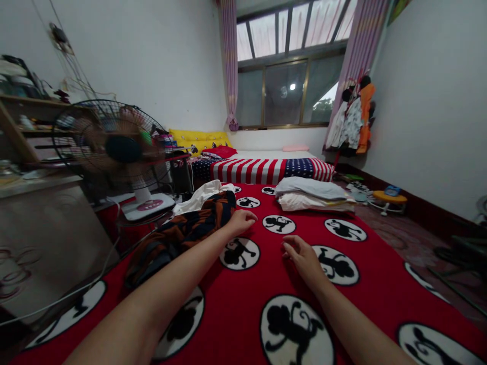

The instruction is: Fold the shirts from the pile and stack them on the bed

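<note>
While left hand [242,221] and right hand [300,252] are loosely curled, gripping nothing: striped cloth [186,228], beside the left; probably soft, light, limp; best grasped by an edge.

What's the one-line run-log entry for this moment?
left hand: empty, beside crumpled striped cloth | right hand: empty, at red blanket, contact unclear | folded stack: on blanket's far end

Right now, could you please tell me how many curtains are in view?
2: the left curtain beside the window, and the right curtain at its other end, partly behind hanging clothes.
</note>
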{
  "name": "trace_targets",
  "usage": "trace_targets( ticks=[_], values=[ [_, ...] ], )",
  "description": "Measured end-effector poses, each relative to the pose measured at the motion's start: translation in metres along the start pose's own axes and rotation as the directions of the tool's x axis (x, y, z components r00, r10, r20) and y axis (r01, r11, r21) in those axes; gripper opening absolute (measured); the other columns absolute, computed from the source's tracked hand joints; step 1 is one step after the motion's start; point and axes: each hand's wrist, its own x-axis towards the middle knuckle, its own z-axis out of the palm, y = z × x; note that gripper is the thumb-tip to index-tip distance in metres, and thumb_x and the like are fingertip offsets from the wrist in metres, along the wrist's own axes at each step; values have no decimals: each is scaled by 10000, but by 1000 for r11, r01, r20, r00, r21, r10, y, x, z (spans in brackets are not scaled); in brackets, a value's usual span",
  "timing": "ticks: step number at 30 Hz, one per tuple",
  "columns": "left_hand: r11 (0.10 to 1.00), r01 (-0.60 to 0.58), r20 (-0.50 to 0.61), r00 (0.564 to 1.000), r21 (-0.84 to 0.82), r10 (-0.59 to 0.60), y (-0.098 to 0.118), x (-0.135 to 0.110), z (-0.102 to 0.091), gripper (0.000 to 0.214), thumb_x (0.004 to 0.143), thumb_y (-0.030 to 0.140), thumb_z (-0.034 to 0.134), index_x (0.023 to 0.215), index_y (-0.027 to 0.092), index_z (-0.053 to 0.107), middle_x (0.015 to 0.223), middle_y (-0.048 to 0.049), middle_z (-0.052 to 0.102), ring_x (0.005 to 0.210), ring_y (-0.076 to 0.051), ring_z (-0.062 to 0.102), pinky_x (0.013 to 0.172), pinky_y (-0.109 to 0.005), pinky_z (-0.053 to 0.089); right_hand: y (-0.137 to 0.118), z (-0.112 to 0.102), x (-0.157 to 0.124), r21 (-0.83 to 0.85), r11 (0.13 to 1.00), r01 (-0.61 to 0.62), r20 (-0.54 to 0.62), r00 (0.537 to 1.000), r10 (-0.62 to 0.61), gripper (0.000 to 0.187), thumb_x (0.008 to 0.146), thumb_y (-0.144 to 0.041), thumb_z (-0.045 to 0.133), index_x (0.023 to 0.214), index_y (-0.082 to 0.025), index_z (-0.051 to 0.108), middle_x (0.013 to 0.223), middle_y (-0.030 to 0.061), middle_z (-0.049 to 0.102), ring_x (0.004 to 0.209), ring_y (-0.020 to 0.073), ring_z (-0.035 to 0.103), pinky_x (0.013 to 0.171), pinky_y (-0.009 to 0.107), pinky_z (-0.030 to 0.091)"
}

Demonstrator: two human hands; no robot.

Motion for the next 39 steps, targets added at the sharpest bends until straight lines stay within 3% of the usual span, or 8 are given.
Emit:
trace_targets(
  ticks=[7, 13, 20, 24, 27, 30, 33, 39],
  values=[
    [867, 342, -151, 939, 362, -308, -52, -6, -115, 541, 686, 308, 704, 1208, 195, 618, 1323, -129, 581, 1262, -312, 484, 1024, -362, 394, 7, 2, 2, -25, 999, 31, 19, 999, -31, 214, 804, -364, 565, 924, -200, 632, 799, 18, 693, 652, 188, 664, 654, 330, 524],
    [811, 445, 66, 861, 379, -504, -86, -38, -154, 306, 486, 365, 831, 701, 187, 704, 718, -60, 724, 778, -259, 686, 696, -267, 505, 8, 3, 2, -91, 994, 61, -1, 998, -61, 179, 794, -337, 569, 883, -215, 665, 790, 25, 709, 694, 206, 672, 673, 341, 527],
    [859, 402, -235, 911, 318, -339, -22, 4, -178, 241, 762, 334, 632, 790, 108, 708, 802, -115, 715, 929, -295, 653, 824, -342, 491, -7, 6, 0, 82, 996, 19, -91, 996, -12, 326, 787, -431, 606, 1011, -194, 594, 850, 35, 682, 589, 170, 650, 548, 290, 500],
    [985, -7, -403, 913, -170, -63, 70, 32, -155, 436, 937, 420, 435, 1105, 76, 643, 1021, -99, 703, 962, -230, 654, 842, -322, 507, -21, -15, 3, 384, 923, 6, -270, 957, 106, 560, 743, -562, 633, 1150, -218, 458, 1014, 55, 649, 639, 160, 672, 479, 230, 466],
    [829, -244, -133, 970, -503, 204, 121, 25, -112, 432, 951, 417, 457, 1274, 151, 567, 1158, -76, 673, 1086, -213, 630, 899, -315, 498, -15, -48, 10, 502, 861, 82, -439, 882, 172, 513, 762, -616, 568, 1092, -243, 448, 1065, 49, 635, 738, 167, 693, 556, 239, 497],
    [800, -340, 2, 920, -494, 392, 124, 6, -65, 409, 913, 380, 546, 1266, 180, 595, 1296, -81, 615, 1209, -217, 559, 1012, -310, 433, 2, -84, 19, 514, 854, 83, -588, 759, 280, 502, 782, -648, 484, 1059, -230, 464, 1131, 81, 621, 870, 189, 686, 614, 257, 497],
    [933, -236, -10, 970, -271, 243, 86, -11, -26, 397, 849, 314, 630, 1218, 168, 639, 1247, -101, 642, 1165, -242, 580, 1021, -345, 431, 13, -101, 24, 411, 910, 59, -696, 665, 271, 514, 807, -635, 433, 1076, -201, 495, 1183, 119, 611, 972, 211, 655, 649, 272, 483],
    [976, -107, 81, 992, 188, 93, 35, -38, 13, 324, 882, 284, 568, 1180, 195, 658, 1252, -123, 628, 1204, -276, 536, 1062, -407, 377, -4, -57, 6, -69, 983, 170, -315, 931, -183, 377, 815, -491, 583, 1043, -192, 616, 1067, 96, 672, 1009, 230, 628, 893, 383, 473]
  ],
)
